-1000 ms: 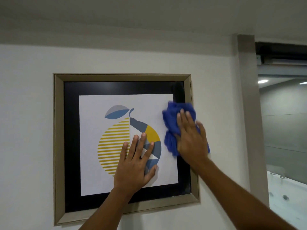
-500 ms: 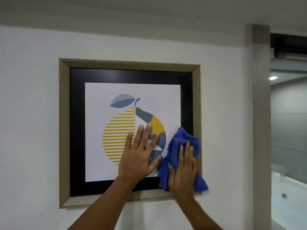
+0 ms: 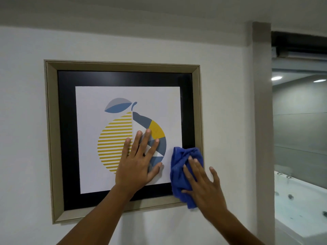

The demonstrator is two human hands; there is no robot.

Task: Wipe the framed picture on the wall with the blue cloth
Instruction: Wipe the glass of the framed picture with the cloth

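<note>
The framed picture [image 3: 53, 138] hangs on the white wall: a beige frame, a black mat and a white print of a striped yellow and blue fruit. My left hand [image 3: 137, 165] lies flat on the glass over the fruit, fingers spread, holding nothing. My right hand [image 3: 203, 186] presses the bunched blue cloth [image 3: 178, 167] against the picture's lower right corner, where it covers part of the mat and the frame's edge. Its fingers are spread over the cloth, the little finger off it over the wall.
A beige pillar [image 3: 261, 121] stands right of the picture. Beyond it is an opening with a dark door rail [image 3: 300, 43] above, grey tiled walls, and a white bathtub [image 3: 300, 209] at the lower right.
My right hand has carried the cloth from the picture's upper right side down to its lower right corner. My left hand has stayed flat on the glass. The view has shifted slightly.
</note>
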